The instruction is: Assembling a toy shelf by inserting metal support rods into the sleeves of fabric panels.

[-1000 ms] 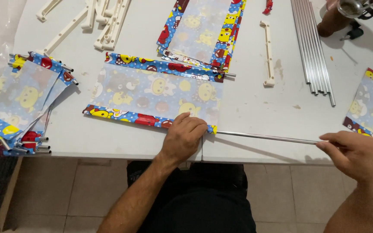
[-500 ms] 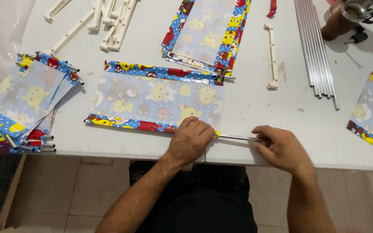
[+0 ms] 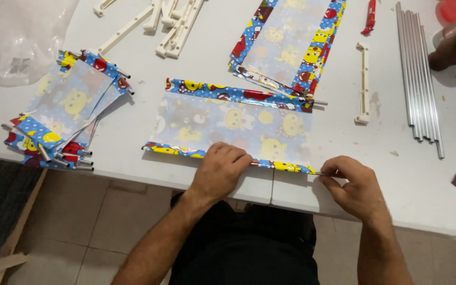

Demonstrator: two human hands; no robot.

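Note:
A rectangular plastic sheet (image 3: 238, 124) with cartoon prints and blue patterned borders lies flat near the front edge of the white table (image 3: 397, 195). My left hand (image 3: 220, 171) presses on the sheet's near border hem. My right hand (image 3: 357, 187) pinches the short protruding end of a thin metal rod (image 3: 319, 173) at the hem's right end. Most of the rod is hidden inside the hem.
A pile of similar sheets with rods (image 3: 62, 113) sits at the left, another sheet (image 3: 286, 39) at the back. A bundle of metal rods (image 3: 418, 74) lies at the right, white plastic bars (image 3: 164, 21) at the back, one bar (image 3: 364, 84) beside the rods, a clear bag (image 3: 19, 39) far left.
My right hand has moved left along the table edge, and the long exposed rod has slid almost fully into the sheet's near hem. My left hand kept holding the hem.

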